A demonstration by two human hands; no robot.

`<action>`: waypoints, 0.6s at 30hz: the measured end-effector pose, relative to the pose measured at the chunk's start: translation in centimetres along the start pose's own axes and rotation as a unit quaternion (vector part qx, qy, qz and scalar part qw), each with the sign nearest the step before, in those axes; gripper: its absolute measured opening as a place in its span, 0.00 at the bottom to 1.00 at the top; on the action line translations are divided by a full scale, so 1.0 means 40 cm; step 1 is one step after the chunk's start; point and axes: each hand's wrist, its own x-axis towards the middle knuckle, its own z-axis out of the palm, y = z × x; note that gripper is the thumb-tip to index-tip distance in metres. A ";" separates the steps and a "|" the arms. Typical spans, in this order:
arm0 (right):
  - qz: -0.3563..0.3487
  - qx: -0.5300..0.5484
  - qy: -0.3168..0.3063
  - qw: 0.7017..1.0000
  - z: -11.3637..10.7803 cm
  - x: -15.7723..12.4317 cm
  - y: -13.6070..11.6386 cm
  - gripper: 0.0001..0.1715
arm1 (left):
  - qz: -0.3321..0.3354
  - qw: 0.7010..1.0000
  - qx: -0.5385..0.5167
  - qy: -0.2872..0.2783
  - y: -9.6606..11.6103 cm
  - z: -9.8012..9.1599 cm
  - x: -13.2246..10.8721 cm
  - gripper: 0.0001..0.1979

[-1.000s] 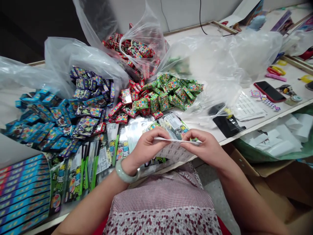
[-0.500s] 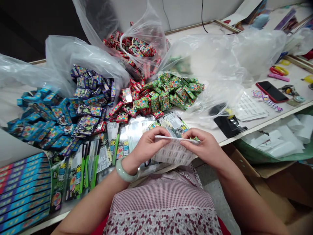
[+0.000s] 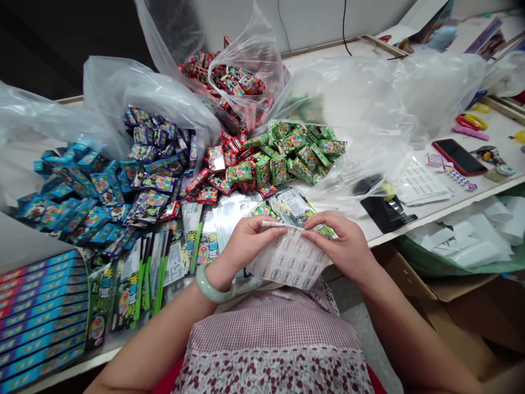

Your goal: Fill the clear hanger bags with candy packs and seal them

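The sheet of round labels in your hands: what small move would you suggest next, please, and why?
I would probably peel one label off the label sheet: your left hand and right hand both pinch its top edge, and its rows look full.

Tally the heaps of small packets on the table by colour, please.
Blue heap: 1
Purple heap: 1
Red heap: 1
Green heap: 1
Total: 4
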 end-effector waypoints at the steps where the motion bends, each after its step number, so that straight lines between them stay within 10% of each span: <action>1: -0.002 -0.002 -0.001 1.000 -0.001 0.003 -0.001 0.06 | 0.000 1.000 0.005 -0.004 0.003 0.000 -0.001 0.07; 18: -0.023 -0.034 -0.086 0.995 -0.004 0.043 -0.019 0.07 | 0.015 0.999 0.039 -0.021 -0.003 0.007 -0.010 0.08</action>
